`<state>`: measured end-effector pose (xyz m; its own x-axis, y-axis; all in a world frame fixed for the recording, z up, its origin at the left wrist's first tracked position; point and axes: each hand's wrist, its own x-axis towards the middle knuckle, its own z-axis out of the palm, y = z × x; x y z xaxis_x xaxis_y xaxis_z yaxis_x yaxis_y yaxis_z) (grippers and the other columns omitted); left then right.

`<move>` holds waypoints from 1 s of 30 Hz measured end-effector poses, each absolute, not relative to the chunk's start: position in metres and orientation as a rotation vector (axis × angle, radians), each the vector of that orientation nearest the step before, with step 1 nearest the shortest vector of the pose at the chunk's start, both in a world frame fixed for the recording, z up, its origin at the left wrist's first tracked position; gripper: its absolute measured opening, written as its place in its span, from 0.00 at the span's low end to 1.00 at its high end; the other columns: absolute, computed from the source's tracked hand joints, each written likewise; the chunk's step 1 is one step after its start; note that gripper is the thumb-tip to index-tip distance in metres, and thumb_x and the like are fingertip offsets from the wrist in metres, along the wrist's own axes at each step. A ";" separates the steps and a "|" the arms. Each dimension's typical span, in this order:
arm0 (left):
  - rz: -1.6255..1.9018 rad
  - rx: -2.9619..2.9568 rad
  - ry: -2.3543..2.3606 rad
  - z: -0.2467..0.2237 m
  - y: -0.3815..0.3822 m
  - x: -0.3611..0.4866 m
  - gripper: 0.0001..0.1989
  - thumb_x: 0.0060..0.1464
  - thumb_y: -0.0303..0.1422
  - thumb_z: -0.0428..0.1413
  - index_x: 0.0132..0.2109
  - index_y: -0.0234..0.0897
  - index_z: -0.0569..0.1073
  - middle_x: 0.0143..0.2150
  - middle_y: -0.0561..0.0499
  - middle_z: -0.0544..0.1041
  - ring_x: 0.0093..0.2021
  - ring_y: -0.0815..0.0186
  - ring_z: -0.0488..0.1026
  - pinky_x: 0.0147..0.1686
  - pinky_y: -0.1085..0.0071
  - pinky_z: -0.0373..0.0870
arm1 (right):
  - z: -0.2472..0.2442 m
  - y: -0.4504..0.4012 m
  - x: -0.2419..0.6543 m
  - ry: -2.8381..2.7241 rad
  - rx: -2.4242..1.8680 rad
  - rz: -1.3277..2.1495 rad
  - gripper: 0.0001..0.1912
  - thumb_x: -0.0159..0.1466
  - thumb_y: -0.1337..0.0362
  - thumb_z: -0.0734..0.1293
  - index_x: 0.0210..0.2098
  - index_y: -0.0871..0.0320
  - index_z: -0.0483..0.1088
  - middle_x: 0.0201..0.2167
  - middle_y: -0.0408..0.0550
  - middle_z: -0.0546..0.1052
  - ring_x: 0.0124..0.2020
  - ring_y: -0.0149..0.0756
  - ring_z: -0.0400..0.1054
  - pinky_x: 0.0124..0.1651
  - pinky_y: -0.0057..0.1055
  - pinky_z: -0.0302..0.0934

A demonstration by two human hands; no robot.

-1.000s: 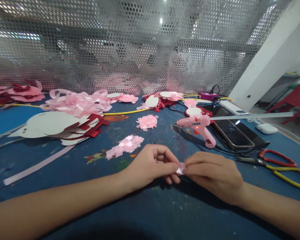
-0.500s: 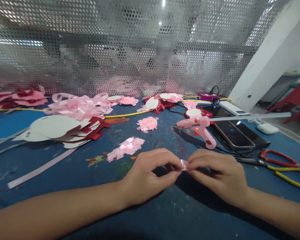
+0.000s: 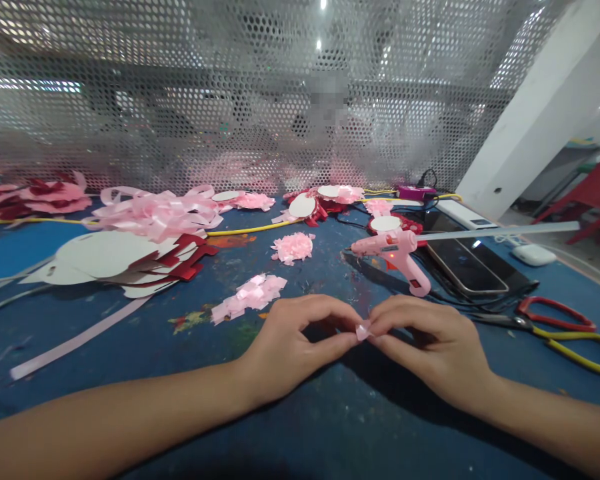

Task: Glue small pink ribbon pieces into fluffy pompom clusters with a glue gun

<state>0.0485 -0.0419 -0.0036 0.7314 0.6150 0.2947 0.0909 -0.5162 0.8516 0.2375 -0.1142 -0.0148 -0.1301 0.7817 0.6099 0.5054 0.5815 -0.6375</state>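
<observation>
Between my fingertips is a small piece of pink ribbon, folded or pinched in the middle. My left hand grips its left side between thumb and forefinger. From the other side, my right hand pinches it the same way. Beyond my left hand lies a heap of cut pink ribbon pieces. A round pink ruffled rosette sits farther back. Behind my right hand, a pink glue gun rests with a long glue stick in its rear and a small orange light showing.
White and red card cutouts are stacked at the left, with a pile of pink ribbon behind. Scissors, a phone and cables lie at the right. A perforated metal screen rises behind the blue table.
The hands have drawn slightly closer together, and the ribbon piece now shows a more folded shape between the fingertips. The view has shifted a little; the other things lie as before.
</observation>
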 end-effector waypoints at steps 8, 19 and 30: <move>0.777 2.057 0.491 -0.003 -0.042 0.050 0.03 0.53 0.28 0.59 0.34 0.35 0.78 0.33 0.51 0.79 0.34 0.71 0.76 0.38 0.77 0.71 | -0.016 -0.115 0.237 -1.784 -1.048 0.341 0.07 0.58 0.74 0.68 0.31 0.55 0.74 0.28 0.42 0.79 0.31 0.29 0.75 0.35 0.22 0.69; 0.808 2.086 0.474 -0.004 -0.045 0.050 0.03 0.53 0.26 0.58 0.34 0.35 0.77 0.33 0.50 0.80 0.33 0.70 0.76 0.37 0.76 0.72 | -0.021 -0.117 0.235 -1.687 -1.095 0.456 0.07 0.58 0.70 0.69 0.27 0.56 0.67 0.26 0.43 0.78 0.29 0.32 0.74 0.33 0.26 0.68; 0.738 1.995 0.579 -0.008 -0.046 0.050 0.02 0.54 0.29 0.58 0.37 0.36 0.72 0.33 0.53 0.78 0.33 0.72 0.77 0.36 0.77 0.73 | -0.027 -0.118 0.234 -1.618 -1.136 0.530 0.10 0.57 0.69 0.69 0.32 0.54 0.62 0.29 0.42 0.78 0.30 0.31 0.74 0.32 0.25 0.69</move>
